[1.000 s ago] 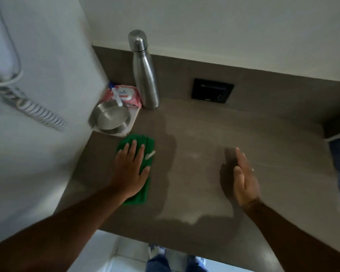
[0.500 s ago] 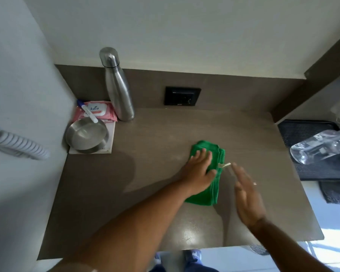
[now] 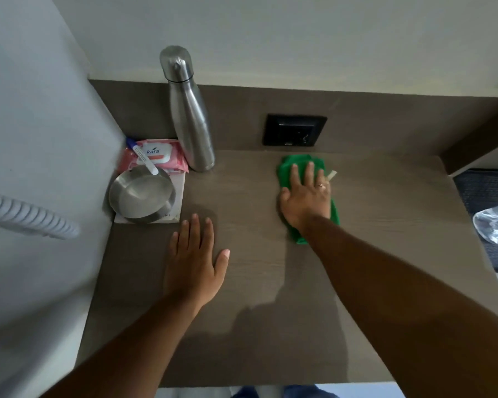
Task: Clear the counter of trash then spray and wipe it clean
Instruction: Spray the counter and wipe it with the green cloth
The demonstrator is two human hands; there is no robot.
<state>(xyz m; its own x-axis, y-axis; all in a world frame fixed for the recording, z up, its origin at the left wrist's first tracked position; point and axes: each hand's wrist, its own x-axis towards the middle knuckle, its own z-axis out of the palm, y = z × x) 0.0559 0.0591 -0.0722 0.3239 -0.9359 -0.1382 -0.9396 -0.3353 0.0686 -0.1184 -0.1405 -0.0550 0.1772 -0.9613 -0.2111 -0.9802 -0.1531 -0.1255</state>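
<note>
The wiping step looks to be in hand: no trash shows on the counter, and the right hand presses flat, fingers straight and spread, on the folded green cloth at the far middle of the surface, just near the black wall socket. The cloth lies directly under that palm, its edges showing beyond the fingertips and beside the wrist. The left hand rests open and flat on bare counter, nearer and to the left, holding nothing. Next, the cloth probably needs sweeping across unwiped areas, steering clear of the steel bottle and steel bowl at far left.
</note>
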